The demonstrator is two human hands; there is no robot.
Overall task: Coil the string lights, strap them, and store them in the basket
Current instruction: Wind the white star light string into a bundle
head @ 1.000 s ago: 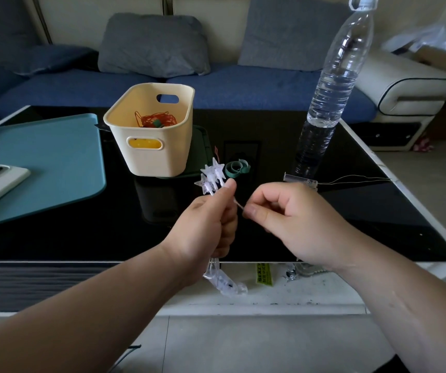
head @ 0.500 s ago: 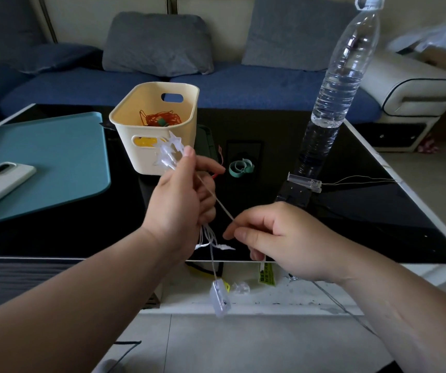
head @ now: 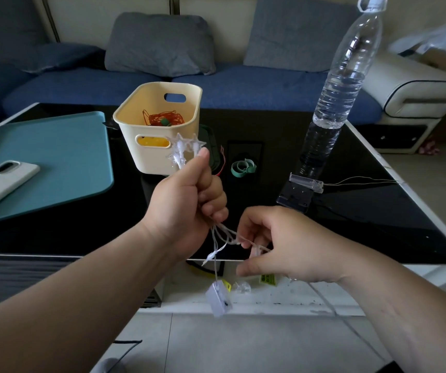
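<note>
My left hand [head: 186, 200] grips a bundle of white star string lights [head: 184, 152], with the stars sticking out above my thumb in front of the cream basket [head: 160, 127]. Thin wire loops hang below my fist, and a small white battery box [head: 219, 298] dangles under them. My right hand [head: 281, 243] pinches the wire just below and right of the left fist. The wire trails off down to the right. A coiled teal strap [head: 243, 167] lies on the black table right of the basket.
The basket holds an orange wire coil [head: 162, 119]. A tall water bottle [head: 337, 90] stands at the right, a clear clip with thin wire [head: 306, 182] beside its base. A teal mat [head: 44, 162] with a white phone [head: 1, 181] lies left. A sofa is behind.
My left hand rose from the table edge toward the basket with the stars. My right hand dropped lower, sliding along the wire; the battery box now hangs free.
</note>
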